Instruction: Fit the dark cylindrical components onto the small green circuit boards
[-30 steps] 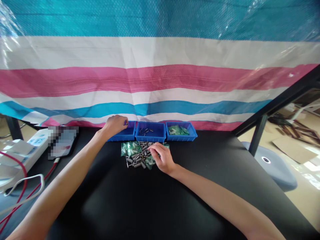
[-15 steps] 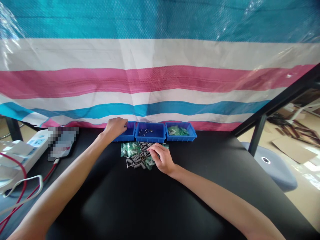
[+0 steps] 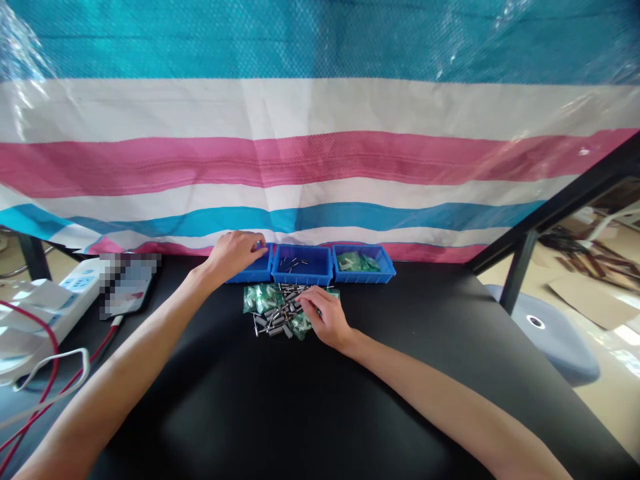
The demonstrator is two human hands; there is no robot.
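My left hand (image 3: 236,255) hovers over the left blue bin (image 3: 255,270), hiding most of its inside. Its fingertips look slightly apart, with nothing visible between them. My right hand (image 3: 327,317) rests at the right side of a mixed pile, thumb and fingers pinched together; whatever they grip is too small to make out. In the pile lie grey cylindrical sleeves (image 3: 275,331), thin metal screws or nails (image 3: 290,288) and green-tinted plastic packets (image 3: 263,298). The middle blue bin (image 3: 303,275) holds several thin metal pieces. Green packets (image 3: 357,261) fill part of the right blue bin (image 3: 365,277).
A striped plastic sheet (image 3: 320,157) hangs behind the bins at the back edge of the black table (image 3: 260,407). At left lie a white power strip (image 3: 60,307), red and white cables, and a phone (image 3: 133,290). A grey stool (image 3: 545,333) stands beyond the right edge.
My left hand has shifted slightly right over the left bin, and its fingers have loosened. My right hand stays pinched at the pile. The view has moved very slightly.
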